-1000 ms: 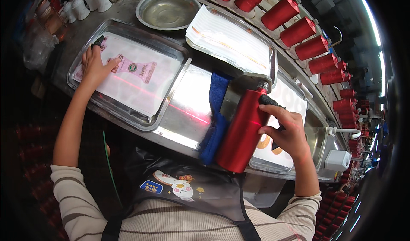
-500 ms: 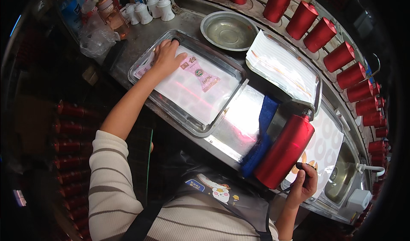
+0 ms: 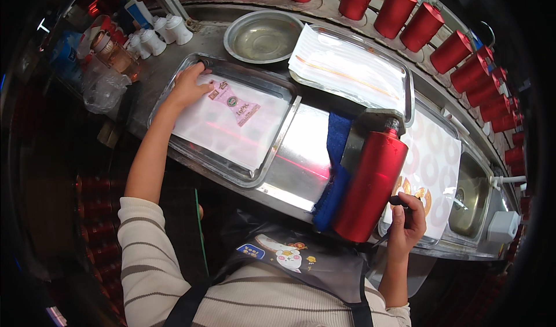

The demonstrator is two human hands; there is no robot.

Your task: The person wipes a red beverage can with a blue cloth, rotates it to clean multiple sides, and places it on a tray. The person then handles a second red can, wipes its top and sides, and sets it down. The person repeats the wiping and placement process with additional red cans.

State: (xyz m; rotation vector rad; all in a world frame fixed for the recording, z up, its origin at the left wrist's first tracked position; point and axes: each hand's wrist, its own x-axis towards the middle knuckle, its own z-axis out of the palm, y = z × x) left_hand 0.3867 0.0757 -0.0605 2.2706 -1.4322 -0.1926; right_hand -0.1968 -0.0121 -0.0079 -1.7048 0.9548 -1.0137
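My left hand [image 3: 188, 86] lies flat on a white paper sheet [image 3: 220, 136] in a steel tray [image 3: 255, 177], its fingertips at the tray's far left corner. Pink labels [image 3: 237, 104] lie on the sheet just right of that hand. A big red cylinder [image 3: 370, 182] lies on the counter with a blue cloth [image 3: 335, 170] along its left side. My right hand [image 3: 406, 223] is at the cylinder's near end, closed on a thin black handle [image 3: 399, 201]. Under it lies a sheet with ring patterns [image 3: 434, 153].
A second tray [image 3: 406, 92] with white paper stands at the back, and a round metal bowl [image 3: 263, 37] to its left. Red cups [image 3: 452, 49] line the curved back ledge. Small white jugs [image 3: 156, 37] and a plastic bag [image 3: 101, 86] sit far left. A sink [image 3: 469, 196] lies at the right.
My right hand has left the upper part of the red cylinder and dropped to its near end, where it now grips the black handle. My left hand stays in the left tray.
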